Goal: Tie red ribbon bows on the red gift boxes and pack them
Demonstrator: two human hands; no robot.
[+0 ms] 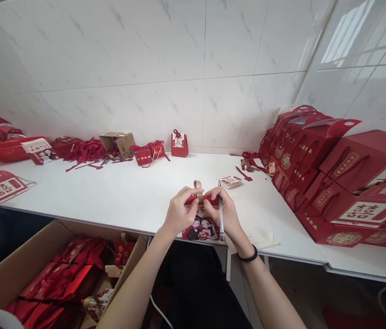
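A small red gift box (201, 228) printed with a cartoon couple is between my two hands at the table's front edge. A gold ribbon loop (198, 185) stands up from its top. My left hand (181, 210) is closed, its thumb and fingers pinching the ribbon and the box's top edge. From the other side, my right hand (226, 212) grips the same top edge. A clear pen (221, 219) with a dark tip is tucked upright in that hand. Just beyond lies a folded printed card (231, 181), with a red tag strip (244, 174) beside it.
Red gift boxes (298, 155) are stacked along the right. Against the wall stand a small red box (179, 145), an open cardboard box (119, 144) and piled red ribbons (86, 151). A red basin (11, 150) sits far left. Below, a carton (47, 233) holds red boxes.
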